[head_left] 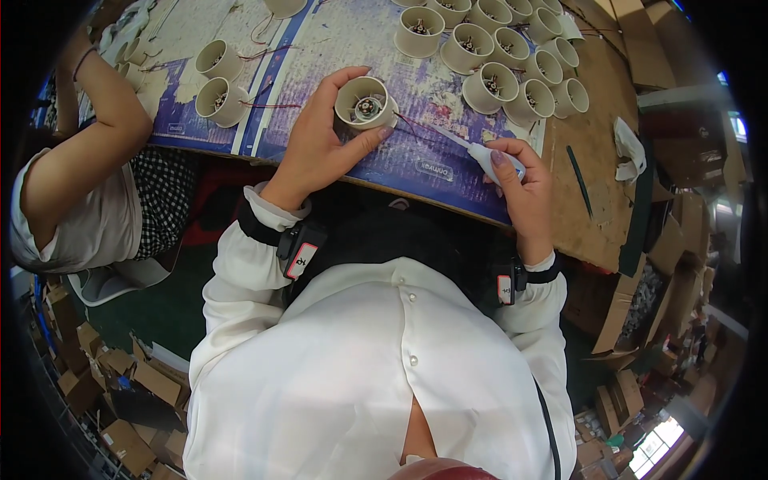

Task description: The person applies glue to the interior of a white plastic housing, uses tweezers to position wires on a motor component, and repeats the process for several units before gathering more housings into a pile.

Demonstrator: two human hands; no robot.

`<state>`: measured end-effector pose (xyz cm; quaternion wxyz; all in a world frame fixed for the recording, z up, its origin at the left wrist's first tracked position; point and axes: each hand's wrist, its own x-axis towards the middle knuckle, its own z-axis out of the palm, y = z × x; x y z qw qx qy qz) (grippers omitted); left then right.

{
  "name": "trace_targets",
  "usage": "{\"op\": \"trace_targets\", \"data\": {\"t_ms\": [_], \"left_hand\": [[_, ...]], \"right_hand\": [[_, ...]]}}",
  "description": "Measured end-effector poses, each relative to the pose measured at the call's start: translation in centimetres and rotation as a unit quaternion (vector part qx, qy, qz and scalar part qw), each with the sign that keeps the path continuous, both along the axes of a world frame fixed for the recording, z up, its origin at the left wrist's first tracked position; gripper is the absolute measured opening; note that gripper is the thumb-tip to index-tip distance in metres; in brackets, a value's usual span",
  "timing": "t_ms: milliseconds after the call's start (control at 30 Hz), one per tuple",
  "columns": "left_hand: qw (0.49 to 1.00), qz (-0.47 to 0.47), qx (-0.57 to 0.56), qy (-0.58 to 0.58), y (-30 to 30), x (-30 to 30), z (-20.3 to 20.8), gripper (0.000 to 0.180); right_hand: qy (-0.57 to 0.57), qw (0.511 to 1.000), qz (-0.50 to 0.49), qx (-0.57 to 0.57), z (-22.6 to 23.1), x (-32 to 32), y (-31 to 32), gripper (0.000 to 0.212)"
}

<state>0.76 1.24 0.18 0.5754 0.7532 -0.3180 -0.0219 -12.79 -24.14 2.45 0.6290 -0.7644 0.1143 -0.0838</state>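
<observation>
My left hand (324,140) is wrapped round a cream plastic cup-shaped housing (388,110), tilted so that its opening faces me. A small metal motor part (367,107) sits inside it, and thin red and dark wires (412,126) trail from its side. My right hand (518,180) grips a small white squeeze bottle (490,162). The bottle's long thin nozzle (454,138) points left toward the housing, with a gap between its tip and the cup.
Several similar cream housings (490,90) stand at the back right, and two more (220,104) at the left. A dark thin stick (579,181) and crumpled white paper (630,152) lie at the right. Another person's arm (108,128) rests at the left edge of the table.
</observation>
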Motion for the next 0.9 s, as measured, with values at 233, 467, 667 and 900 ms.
{"op": "trace_targets", "data": {"t_ms": [233,467,667,900], "left_hand": [[1.0,-0.006,-0.002,-0.011,-0.1,-0.1,0.2,0.067],[0.991,-0.008,0.058,-0.123,0.0,-0.1,0.7,0.063],[0.982,-0.018,0.073,-0.172,-0.1,-0.1,1.0,0.061],[0.978,-0.009,0.048,-0.202,-0.2,0.0,0.6,0.06]], "right_hand": [[0.006,1.0,0.01,-0.003,0.1,0.0,-0.1,0.025],[0.01,1.0,0.012,-0.008,0.4,0.2,-0.1,0.025],[0.046,0.999,0.023,0.009,0.7,0.2,-0.8,0.021],[0.068,0.997,0.016,0.013,1.6,0.3,-0.5,0.025]]}}
